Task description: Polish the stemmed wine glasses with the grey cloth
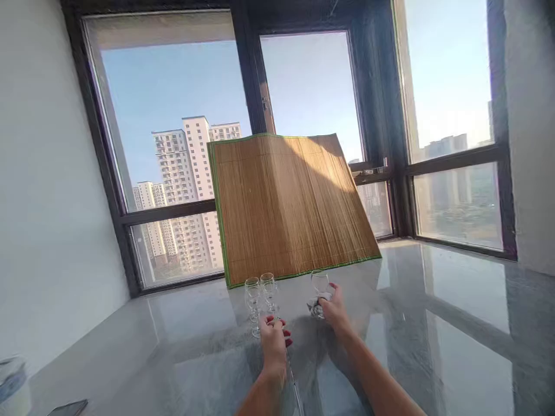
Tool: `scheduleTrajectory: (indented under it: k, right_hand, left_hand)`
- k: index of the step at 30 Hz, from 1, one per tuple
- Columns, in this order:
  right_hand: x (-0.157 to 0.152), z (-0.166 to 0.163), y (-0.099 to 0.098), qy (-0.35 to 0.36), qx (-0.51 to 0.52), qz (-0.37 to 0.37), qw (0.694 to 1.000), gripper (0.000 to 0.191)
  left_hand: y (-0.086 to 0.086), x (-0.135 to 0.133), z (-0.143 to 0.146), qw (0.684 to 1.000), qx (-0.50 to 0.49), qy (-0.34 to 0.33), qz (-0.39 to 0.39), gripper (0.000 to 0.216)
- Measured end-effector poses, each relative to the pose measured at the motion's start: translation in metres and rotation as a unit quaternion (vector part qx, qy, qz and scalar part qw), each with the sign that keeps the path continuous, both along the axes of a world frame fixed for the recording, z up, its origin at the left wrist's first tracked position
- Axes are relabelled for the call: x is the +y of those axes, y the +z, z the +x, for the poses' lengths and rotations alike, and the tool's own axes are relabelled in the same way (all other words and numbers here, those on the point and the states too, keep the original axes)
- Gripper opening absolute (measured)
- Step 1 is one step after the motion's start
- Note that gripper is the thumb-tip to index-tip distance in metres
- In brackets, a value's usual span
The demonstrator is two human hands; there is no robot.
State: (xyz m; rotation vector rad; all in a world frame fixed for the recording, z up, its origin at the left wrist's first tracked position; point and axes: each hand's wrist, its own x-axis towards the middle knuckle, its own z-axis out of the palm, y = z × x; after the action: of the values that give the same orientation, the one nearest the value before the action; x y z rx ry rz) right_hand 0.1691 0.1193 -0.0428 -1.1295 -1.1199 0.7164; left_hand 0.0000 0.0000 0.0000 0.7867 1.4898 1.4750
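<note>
Two clear stemmed glasses (252,293) stand close together on the grey glossy surface. Just in front of them, my left hand (274,340) has its fingers curled together; clear glass edges show by the fingertips, but what they grip is hard to make out. To the right, my right hand (335,309) is closed around the lower part of another stemmed glass (319,281), its bowl pointing up. A crumpled whitish cloth or tissue (311,304) is bunched at the base of this glass, under my fingers.
A bamboo mat (295,202) with green edging leans against the dark window frames behind the glasses. At the lower left lie a dark flat phone-like object (68,408) and a white-and-blue container (14,384). A thin line (295,384) runs along the grey surface (208,370) between my forearms.
</note>
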Motion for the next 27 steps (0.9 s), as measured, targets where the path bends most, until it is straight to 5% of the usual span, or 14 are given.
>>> scheduleTrajectory:
  k: [8,15,21,24,27]
  right_hand:
    - [0.000,0.001,0.003,-0.021,-0.054,-0.010,0.998,0.069]
    - [-0.005,0.009,0.008,-0.067,-0.086,-0.039,0.993,0.071]
    - [-0.031,0.006,0.035,-0.150,-0.056,-0.037,0.986,0.063]
    - [-0.048,-0.003,0.055,-0.206,0.009,0.029,0.978,0.052]
    - [-0.058,-0.012,0.067,-0.188,0.030,0.105,0.976,0.046]
  left_hand:
    - [-0.004,0.010,-0.006,0.997,-0.051,-0.052,-0.003,0.070]
    - [-0.003,0.018,-0.015,0.990,-0.090,-0.103,-0.043,0.072]
    - [-0.003,0.023,-0.018,0.987,-0.068,-0.141,-0.044,0.051]
    - [-0.006,0.024,-0.017,0.989,-0.027,-0.142,-0.039,0.034]
    - [-0.012,0.026,-0.015,0.990,0.009,-0.135,-0.031,0.023]
